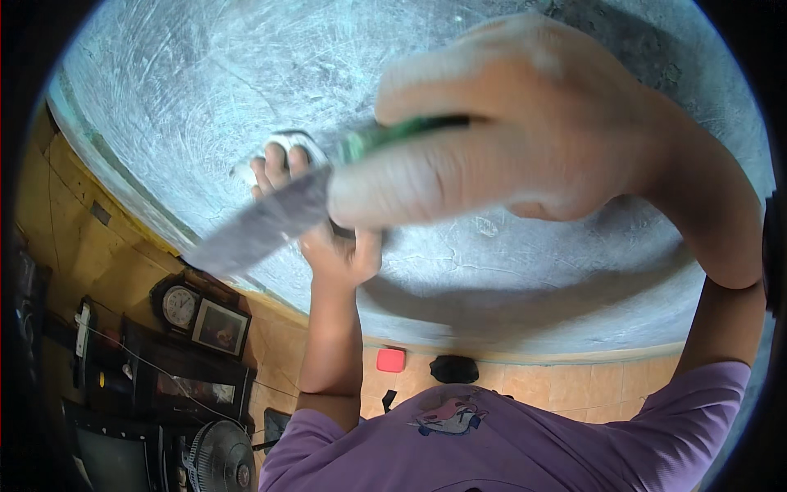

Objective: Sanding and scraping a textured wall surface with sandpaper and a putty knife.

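My right hand point(525, 123), large and close to the view, is closed around the green handle point(402, 135) of a knife. The wide grey blade point(262, 221) points down and to the left, blurred by motion. Beyond the blade, my left hand point(336, 246) is up near the wall point(492, 287). Its fingers curl over a white thing with a dark edge point(295, 143), whose kind I cannot make out. The blade and my right thumb hide part of that hand. Scratches and whitish streaks cover the blue-grey wall.
Tiled floor point(574, 385) runs below the wall, with a small red thing point(391, 360) and a black one point(454, 369) on it. At lower left stand a clock point(178, 306), a framed picture point(220, 328), a fan point(221, 457) and a dark screen point(115, 447).
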### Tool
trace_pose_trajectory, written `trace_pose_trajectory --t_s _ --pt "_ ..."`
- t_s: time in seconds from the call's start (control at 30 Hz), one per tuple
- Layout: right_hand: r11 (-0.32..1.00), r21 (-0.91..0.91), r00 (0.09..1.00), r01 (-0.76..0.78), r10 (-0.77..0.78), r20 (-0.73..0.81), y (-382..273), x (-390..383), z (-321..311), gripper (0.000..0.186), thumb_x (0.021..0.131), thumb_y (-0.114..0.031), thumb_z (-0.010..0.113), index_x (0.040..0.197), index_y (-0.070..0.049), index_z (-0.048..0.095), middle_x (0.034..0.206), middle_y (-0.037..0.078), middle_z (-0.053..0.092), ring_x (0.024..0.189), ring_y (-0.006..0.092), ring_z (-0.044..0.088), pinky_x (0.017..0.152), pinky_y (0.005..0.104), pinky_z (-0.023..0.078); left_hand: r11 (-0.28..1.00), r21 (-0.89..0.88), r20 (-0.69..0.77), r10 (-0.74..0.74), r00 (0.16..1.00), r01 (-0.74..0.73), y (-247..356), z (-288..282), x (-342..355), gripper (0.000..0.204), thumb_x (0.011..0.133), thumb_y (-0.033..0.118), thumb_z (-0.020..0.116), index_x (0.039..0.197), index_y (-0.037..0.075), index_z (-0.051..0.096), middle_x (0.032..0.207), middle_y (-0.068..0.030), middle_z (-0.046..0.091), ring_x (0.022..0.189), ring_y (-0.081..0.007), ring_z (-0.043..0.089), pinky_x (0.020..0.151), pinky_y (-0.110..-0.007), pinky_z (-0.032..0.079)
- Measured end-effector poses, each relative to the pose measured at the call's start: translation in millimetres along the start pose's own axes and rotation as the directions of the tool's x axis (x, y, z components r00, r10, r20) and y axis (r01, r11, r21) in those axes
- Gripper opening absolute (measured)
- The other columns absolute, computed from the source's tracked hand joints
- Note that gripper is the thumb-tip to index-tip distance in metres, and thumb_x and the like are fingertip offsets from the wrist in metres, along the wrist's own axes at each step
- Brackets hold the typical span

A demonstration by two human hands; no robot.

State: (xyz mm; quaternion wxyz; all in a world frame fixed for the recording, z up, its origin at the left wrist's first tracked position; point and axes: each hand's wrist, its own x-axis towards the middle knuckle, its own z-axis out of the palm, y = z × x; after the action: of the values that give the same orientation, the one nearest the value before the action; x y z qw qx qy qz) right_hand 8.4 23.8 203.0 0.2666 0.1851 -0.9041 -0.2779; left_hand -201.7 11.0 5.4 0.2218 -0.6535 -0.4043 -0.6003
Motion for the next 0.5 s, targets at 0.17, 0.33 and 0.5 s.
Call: trace_pose_trajectory --t_s 0.17,0.33,0.5 --pt "0.997 0.036 0.997 -0.065 0.066 -0.038 0 -7 5 0.038 0.077 -0.004 0.059 0.114 -0.015 0.057 0.076 0.005 0.054 0.054 0.0162 0.052 0.047 0.0277 0.042 0.983 0.113 -0.033 0.147 0.989 -0.143 22 3 17 0.078 0.086 0.042 0.051 0.140 -0.009 0.026 0.138 -0.0303 0.031 0.130 -0.0435 0.024 0.107 -0.054 0.010" --pt "0.994 0.093 0.995 -0.051 0.059 -0.085 -58 -80 -29 0.038 0.077 -0.004 0.059 0.113 -0.014 0.057 0.077 0.006 0.055 0.056 0.0167 0.053 0.048 0.0278 0.043 0.967 0.237 -0.043 0.109 0.993 -0.096 23 -4 4 0.080 0.087 0.046 0.048 0.141 -0.007 0.025 0.145 -0.0310 0.023 0.135 -0.0468 0.014 0.107 -0.057 0.003" --pt "0.995 0.059 0.996 -0.076 0.079 -0.043 47 -99 -37 0.037 0.077 -0.004 0.059 0.113 -0.013 0.057 0.078 0.006 0.055 0.058 0.0173 0.054 0.050 0.0278 0.044 0.963 0.196 -0.123 0.212 0.970 -0.186 35 19 35 0.078 0.081 0.043 0.051 0.138 -0.006 0.033 0.144 -0.0298 0.029 0.137 -0.0472 0.014 0.106 -0.058 0.001"
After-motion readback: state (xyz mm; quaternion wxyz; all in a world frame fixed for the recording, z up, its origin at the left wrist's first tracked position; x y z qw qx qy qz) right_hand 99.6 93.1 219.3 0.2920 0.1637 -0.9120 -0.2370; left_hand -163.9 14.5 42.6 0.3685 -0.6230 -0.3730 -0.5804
